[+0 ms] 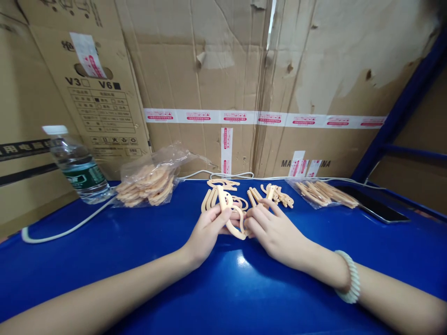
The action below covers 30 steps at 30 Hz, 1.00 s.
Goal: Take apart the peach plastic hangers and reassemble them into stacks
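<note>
Pinching a curved beige piece (pixel 223 202) at the centre of the frame with the left hand (pixel 206 232) — nearly closed, thumb on the near face, other fingers behind. Reaching its lower right edge with the bent fingers of the right hand (pixel 270 228); cannot tell whether gripping there. Wearing a pale bracelet (pixel 349 277) at lower right. On the blue tabletop (pixel 223 293), just beyond the hands, can see loose beige pieces (pixel 209 200). Also showing: left of centre, a plastic bag of beige pieces (pixel 146 186), beside a bottle (pixel 82 172); at right, a flatter bag (pixel 324 193) — near a dark phone (pixel 377 204).
</note>
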Available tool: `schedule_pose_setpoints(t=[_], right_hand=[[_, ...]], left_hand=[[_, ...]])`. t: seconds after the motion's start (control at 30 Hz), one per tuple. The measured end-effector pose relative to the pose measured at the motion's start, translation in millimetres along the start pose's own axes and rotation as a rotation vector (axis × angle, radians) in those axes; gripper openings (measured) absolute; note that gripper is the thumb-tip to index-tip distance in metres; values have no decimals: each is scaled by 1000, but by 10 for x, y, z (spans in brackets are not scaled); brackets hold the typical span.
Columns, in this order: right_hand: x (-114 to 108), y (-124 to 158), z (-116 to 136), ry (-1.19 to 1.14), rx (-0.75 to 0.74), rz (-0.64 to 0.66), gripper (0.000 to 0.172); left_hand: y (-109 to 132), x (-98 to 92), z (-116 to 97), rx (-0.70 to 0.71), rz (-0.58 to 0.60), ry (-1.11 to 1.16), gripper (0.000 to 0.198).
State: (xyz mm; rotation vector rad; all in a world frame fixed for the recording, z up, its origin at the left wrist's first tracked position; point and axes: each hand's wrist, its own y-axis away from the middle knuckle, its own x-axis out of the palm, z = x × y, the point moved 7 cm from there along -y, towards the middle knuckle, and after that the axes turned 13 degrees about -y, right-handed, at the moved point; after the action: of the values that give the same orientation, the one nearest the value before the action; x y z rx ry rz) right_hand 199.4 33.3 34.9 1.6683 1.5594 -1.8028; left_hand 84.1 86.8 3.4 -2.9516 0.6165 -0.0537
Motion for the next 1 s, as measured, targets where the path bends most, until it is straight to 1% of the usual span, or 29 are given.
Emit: schedule_pose_setpoints(t=[0.13,0.37,0.5,0.63,0.73,0.8,0.83,0.9,0.93,1.0], right_hand=[[6,23,-51,-2,32,-16,27],[-51,11,-25,1,32,-36,31],[-67,22,-48,-38,15,-31,32],[-103,27,-23,-67,-17,-37,33],[-154,26,7,-72,-72,-53,37],[-204,39,-88,-136,-42,-79,32],[-239,53,-190,-186,10,-105,25],[-307,100,-457,-277,143,-157,10],[-327,128,-594,-299,205,-159,10],[-337,172,-803,-300,268,-109,8]], left_hand=[[2,11,1,-9,-2,-18,56],[8,-20,-4,-36,-43,20,51],[17,-26,7,-55,-54,34,47],[7,-14,17,-61,-29,47,41],[-3,-43,61,-123,-77,75,32],[-6,-66,86,-163,-121,89,25],[-8,-66,90,-173,-125,86,24],[-15,-44,85,-175,-98,67,25],[-17,-31,81,-173,-79,57,26],[-19,-17,76,-166,-57,47,27]])
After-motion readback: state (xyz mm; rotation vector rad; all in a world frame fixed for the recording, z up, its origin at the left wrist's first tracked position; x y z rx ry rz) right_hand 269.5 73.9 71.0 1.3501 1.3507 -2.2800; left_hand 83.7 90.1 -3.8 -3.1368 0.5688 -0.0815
